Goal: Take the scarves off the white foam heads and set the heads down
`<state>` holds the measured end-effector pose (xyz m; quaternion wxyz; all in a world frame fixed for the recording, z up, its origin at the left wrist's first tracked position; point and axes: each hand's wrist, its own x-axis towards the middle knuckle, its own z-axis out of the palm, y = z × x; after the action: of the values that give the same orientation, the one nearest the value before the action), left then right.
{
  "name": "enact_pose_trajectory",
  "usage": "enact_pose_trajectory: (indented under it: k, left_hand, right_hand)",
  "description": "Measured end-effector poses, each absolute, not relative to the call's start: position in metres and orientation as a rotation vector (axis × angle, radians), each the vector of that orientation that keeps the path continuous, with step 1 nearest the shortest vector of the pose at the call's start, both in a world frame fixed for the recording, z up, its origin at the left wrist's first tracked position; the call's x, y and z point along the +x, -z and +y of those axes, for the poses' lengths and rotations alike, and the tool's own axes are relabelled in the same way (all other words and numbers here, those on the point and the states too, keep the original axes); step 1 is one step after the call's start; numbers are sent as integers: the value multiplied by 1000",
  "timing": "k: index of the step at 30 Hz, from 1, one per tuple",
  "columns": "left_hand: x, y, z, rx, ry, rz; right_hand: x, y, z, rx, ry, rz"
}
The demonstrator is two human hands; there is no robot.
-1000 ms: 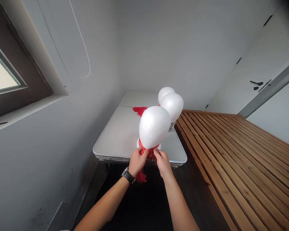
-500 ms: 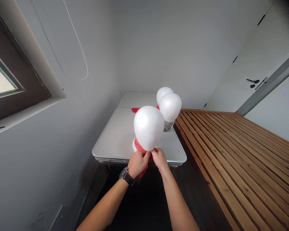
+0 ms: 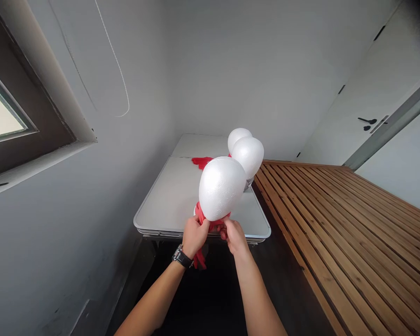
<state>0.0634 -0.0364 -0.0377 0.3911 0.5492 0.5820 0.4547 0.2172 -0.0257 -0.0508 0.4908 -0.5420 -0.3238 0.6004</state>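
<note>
As forearms (image 3: 151, 296) (image 3: 257, 294) slant inward, hands (image 3: 195, 236) (image 3: 235, 237) hold red cloth (image 3: 199, 212).

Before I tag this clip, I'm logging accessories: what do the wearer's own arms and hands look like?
The left hand and right hand are ungloved, and no sleeves show on the forearms. A wristwatch with a black strap and silvery case circles the left wrist; none shows on the right. Rings are too small to tell.

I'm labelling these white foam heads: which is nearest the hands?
The frontmost head: left hand and right hand hold red cloth at its neck; the other two stand farther back.
</note>
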Motion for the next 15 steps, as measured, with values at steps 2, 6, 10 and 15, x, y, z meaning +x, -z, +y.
enact_pose_trajectory:
  k: [2, 6, 10, 15]
  left_hand:
    - [53, 37, -37, 1453, -1118, 1561]
    - [24, 40, -38, 1382, -1126, 1578]
    - [-8, 43, -32, 1307, -1163, 1568]
    - [-29, 41, -18, 1146, -1185, 1485]
  right_hand:
    - [223, 51, -24, -1320, -1427, -734]
    - [240, 50, -22, -1300, -1377, -630]
    - [256, 50, -16, -1259, -1313, -629]
    - [262, 54, -7, -1207, -1266, -687]
